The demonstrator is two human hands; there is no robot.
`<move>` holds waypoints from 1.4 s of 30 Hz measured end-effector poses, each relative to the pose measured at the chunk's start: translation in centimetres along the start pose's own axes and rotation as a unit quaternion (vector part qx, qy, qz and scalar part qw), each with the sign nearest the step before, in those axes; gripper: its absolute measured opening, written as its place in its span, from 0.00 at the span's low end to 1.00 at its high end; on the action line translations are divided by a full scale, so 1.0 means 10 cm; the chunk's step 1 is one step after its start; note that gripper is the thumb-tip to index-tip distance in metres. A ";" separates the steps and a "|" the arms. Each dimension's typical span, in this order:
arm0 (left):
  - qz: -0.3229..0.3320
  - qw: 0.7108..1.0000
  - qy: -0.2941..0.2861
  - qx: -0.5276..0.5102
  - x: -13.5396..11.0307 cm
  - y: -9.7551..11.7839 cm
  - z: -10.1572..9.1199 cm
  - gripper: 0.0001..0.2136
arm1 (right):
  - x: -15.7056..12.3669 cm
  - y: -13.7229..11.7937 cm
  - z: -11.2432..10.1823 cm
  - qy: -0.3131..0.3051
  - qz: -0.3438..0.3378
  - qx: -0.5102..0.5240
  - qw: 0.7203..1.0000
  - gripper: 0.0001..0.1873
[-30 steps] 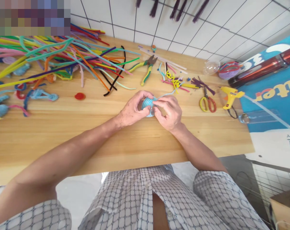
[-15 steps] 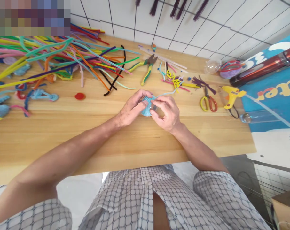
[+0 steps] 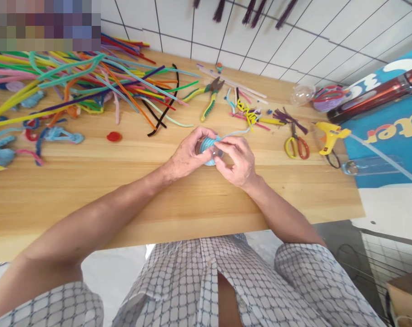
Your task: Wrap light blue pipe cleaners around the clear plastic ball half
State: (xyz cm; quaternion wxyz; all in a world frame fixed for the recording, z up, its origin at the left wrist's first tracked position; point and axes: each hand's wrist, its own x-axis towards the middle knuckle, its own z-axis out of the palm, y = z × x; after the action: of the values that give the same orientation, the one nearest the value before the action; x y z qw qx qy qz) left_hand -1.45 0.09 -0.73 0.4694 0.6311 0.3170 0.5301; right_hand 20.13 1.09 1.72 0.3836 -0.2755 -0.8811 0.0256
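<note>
Between my hands is a clear ball partly wrapped in light blue pipe cleaner (image 3: 207,144). My left hand (image 3: 188,153) is closed round its left side, the thumb laid across the front. At its right side my right hand (image 3: 238,160) pinches the light blue strand (image 3: 238,132) where it meets the wrapped part; the strand's loose end runs out to the upper right. A see-through patch of the ball shows near my right fingertips. My fingers hide much of the ball.
Pliers (image 3: 210,97) lie beyond my hands, left of yellow coiled scraps (image 3: 246,113). Scissors (image 3: 296,146) and a yellow glue gun (image 3: 329,136) are on the right. Many coloured pipe cleaners (image 3: 124,86) cover the back left. A red disc (image 3: 114,136) lies left of my hands.
My left thumb has slid down and a little right across the ball's front, showing more of the blue wraps. My right hand stays almost still.
</note>
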 end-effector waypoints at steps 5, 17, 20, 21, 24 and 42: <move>-0.008 1.000 -0.004 0.011 -0.02 0.01 -0.02 0.21 | 0.00 0.00 0.01 0.008 0.010 0.018 1.000 0.21; -0.006 1.000 0.001 0.020 -0.01 0.03 0.00 0.24 | -0.02 -0.02 0.03 0.005 0.025 -0.002 1.000 0.20; -0.006 0.999 -0.004 0.036 -0.03 0.06 -0.03 0.22 | -0.01 -0.03 0.03 0.021 0.008 -0.003 1.000 0.21; -0.006 0.999 -0.008 0.037 -0.03 0.06 -0.05 0.21 | 0.00 -0.03 0.03 0.020 0.007 -0.001 1.000 0.21; -0.011 0.999 -0.015 0.031 -0.04 0.05 -0.07 0.21 | -0.01 -0.02 0.04 0.003 0.027 0.007 1.000 0.19; -0.055 0.996 -0.017 0.066 -0.05 0.11 -0.06 0.20 | -0.02 -0.04 0.05 0.000 0.033 0.013 0.999 0.18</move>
State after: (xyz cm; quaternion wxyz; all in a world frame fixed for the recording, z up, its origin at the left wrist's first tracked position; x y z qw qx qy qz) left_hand -2.27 -0.54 0.08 0.4602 0.6511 0.3775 0.4708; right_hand 19.65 0.75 1.34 0.3864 -0.2990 -0.8711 0.0498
